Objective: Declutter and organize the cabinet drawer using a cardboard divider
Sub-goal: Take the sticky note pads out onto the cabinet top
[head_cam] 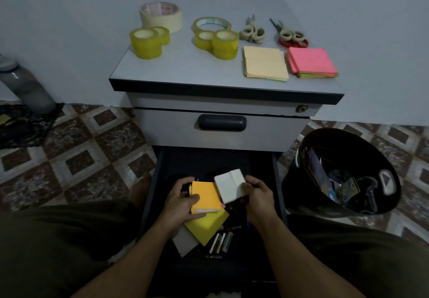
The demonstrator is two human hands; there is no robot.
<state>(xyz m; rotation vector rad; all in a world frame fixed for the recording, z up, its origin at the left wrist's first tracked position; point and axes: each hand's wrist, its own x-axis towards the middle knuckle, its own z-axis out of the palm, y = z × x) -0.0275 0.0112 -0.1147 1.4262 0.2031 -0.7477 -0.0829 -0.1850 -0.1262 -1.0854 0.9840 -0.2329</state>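
Observation:
The open dark drawer sits low in front of me. Over it, my left hand grips an orange sticky-note pad. Beside it, my right hand holds a white pad tilted up. Under the orange pad lie a yellow pad and a grey card. Several batteries rest near the drawer's front. No cardboard divider shows.
On the cabinet top stand several tape rolls, two pairs of scissors, a cream note pad and a pink note pad. A black waste bin with scraps stands right of the drawer. A grey bottle is at the far left.

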